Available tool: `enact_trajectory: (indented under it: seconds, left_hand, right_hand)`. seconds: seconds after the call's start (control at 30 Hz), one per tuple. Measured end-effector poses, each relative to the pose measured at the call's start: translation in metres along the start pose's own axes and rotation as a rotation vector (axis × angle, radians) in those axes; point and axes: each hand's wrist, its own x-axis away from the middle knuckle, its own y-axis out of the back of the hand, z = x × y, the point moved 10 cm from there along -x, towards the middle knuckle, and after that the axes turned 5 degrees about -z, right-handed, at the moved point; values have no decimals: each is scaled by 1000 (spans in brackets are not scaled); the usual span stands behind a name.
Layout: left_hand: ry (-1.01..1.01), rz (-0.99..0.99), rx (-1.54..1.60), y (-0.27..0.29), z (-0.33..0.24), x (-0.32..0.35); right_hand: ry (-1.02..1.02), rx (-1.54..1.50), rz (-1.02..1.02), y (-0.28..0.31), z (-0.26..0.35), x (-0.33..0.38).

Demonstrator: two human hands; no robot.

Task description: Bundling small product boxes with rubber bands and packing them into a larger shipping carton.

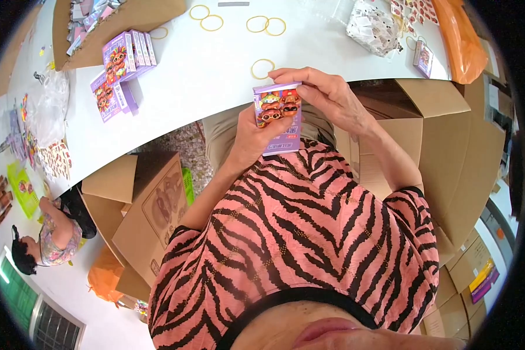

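Observation:
My left hand [252, 137] is wrapped round a small purple cardboard box [279, 100] printed with red and orange cartoon figures, its thumb across the front. The box is held upright near the table's front edge, over my lap. At its top end is my right hand [331, 96], with bent fingers reaching over the top edge and the thumb at the corner. The far side of the box is hidden. Just beyond it a yellow rubber band [262, 60] lies on the white table [198, 79].
Several purple boxes [122, 61] stand at the left, beside an open carton [140, 14]. More rubber bands [212, 23] lie farther back. At the right are a clear bag [370, 29], a single small box [424, 59] and an orange bag [462, 44]. Large cartons [458, 151] flank me; another person [52, 233] is far left.

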Motion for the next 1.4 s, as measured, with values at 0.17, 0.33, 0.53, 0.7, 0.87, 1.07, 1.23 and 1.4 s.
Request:
enact_trajectory:
  seconds: [0.17,0.33,0.53,0.7,0.87,1.07,1.23,1.4]
  left_hand:
    - [19,8,20,-2,1,2]
    - [109,-14,129,-4,5,7]
    - [5,-11,20,-3,-2,4]
    - [-94,-36,-172,1,-8,2]
    - [-128,-31,-218,-1,-12,2]
    - [-139,-105,-243,7,-11,2]
    - [-114,-134,-153,11,-9,4]
    - [-33,-99,34,16,6,1]
  right_hand:
    - [136,243,-50,1,7,5]
    - [333,444,-78,-5,22,10]
    - [0,13,-61,12,2,-3]
    - [-118,160,61,19,3,-11]
    - [-43,284,71,18,10,-17]
    - [88,382,-30,13,16,-17]
    - [60,109,-33,12,6,-11]
    - [-52,-148,35,0,-18,-6]
